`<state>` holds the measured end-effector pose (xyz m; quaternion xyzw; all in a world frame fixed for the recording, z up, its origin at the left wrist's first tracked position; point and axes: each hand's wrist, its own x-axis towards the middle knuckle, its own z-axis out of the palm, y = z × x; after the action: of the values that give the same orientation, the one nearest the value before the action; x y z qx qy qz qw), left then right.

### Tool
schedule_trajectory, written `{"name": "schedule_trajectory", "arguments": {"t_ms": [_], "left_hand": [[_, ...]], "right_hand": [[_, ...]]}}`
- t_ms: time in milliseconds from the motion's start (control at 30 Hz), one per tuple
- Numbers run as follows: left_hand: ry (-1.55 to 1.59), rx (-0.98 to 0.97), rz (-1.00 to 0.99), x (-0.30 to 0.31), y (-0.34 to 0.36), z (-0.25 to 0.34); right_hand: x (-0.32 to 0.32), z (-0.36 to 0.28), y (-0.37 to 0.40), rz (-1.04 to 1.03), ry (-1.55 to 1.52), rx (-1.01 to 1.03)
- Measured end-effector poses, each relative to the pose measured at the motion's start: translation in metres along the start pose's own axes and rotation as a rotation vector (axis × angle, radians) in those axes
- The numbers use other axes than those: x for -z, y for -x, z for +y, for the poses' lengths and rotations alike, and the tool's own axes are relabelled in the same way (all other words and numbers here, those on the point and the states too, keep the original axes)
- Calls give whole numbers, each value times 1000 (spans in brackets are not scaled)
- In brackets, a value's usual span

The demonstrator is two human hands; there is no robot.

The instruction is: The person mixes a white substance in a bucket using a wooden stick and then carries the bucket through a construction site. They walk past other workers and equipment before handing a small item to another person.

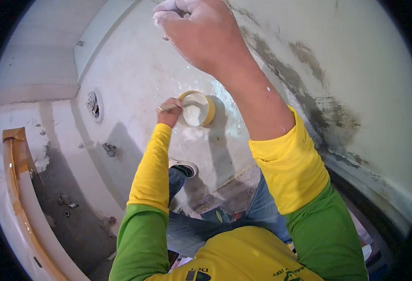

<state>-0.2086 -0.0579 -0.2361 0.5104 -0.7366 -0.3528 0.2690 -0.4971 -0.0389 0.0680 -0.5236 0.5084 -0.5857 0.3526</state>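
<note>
My left hand is closed around a pale, thin-handled tool at the near-left rim of a yellow tub. The tool's far end reaches into the tub, and its kind is hard to make out. Thick white paste lies inside the tub, which stands on the floor. Raised high at the top of the view, my right hand is curled shut, with white residue on its fingers. A small dark bit shows at its lower edge, but what it grips is mostly hidden.
Dark patches mark the pale wall on the right. A round hole with crumpled material and a grey lump are to the left. A brown-taped edge stands at far left. My shoe is below the tub.
</note>
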Motion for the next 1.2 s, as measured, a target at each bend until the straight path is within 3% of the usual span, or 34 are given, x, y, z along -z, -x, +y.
{"name": "schedule_trajectory", "arguments": {"t_ms": [67, 133, 167, 200, 267, 300, 333, 400, 433, 467, 533, 567, 600, 667, 700, 767, 800, 867, 933, 967, 1000, 1067, 1100, 1133, 1200], "left_hand": [[-91, 91, -115, 2, 3, 17], [-482, 158, -306, 15, -12, -1], [-498, 431, -211, 22, -29, 48], [-71, 562, -45, 22, -34, 12], [146, 142, 57, 0, -17, 15], [-223, 17, -102, -3, -12, 11], [-13, 461, -304, -8, -10, 10], [-553, 111, -207, 11, -19, 1], [-128, 538, -15, 19, -32, 6], [333, 751, 66, 23, -34, 12], [-102, 49, -15, -4, -16, 0], [-291, -2, -137, -7, -7, 34], [173, 315, -327, -10, -8, 28], [-377, 433, -225, 12, -25, 43], [-377, 433, -228, 11, -25, 37], [-10, 424, 89, 5, -22, 25], [3, 72, 24, -8, -8, 4], [252, 326, -247, -13, 6, 7], [-430, 262, -286, 16, -13, 15], [118, 687, -21, 22, -22, 40], [119, 691, -19, 13, -16, 31], [-189, -319, -42, -7, -7, 6], [-3, 13, -195, -13, 2, 27], [-5, 19, -197, -6, 1, 32], [-183, 591, -138, 9, -22, 36]], "right_hand": [[1, -1, -1, 3, -27, -8], [4, -6, 8, 17, -3, 31], [5, -7, 12, 31, 20, 68], [4, -5, 12, 28, 21, 63], [2, -1, 6, 0, -5, 57], [-4, 4, 0, -2, -5, 67], [-12, 11, -5, 43, -1, 83], [-13, 15, -5, 83, 16, 90], [-9, 6, -4, 37, 15, -4], [-7, 1, -2, -9, 11, -96], [-6, 2, -1, -7, 9, -45], [-5, 2, -1, 0, 6, -3], [-5, 0, 0, 0, 6, -4], [-5, -6, 1, -13, 62, -65], [-5, -4, 1, -11, 62, -67], [-6, 1, 1, 4, 29, -14], [-7, 2, 0, 3, 28, -12], [-7, 3, -1, 19, -33, 11], [-5, -1, 0, -3, -11, -24], [-4, -2, 2, -24, 10, -64], [-5, -2, 3, -28, 10, -67], [-7, -3, 0, -7, 33, -39], [-6, -3, 0, -7, 31, -38], [-5, -3, 1, -9, 2, -48], [-2, -3, 0, -2, -22, -48]]}}
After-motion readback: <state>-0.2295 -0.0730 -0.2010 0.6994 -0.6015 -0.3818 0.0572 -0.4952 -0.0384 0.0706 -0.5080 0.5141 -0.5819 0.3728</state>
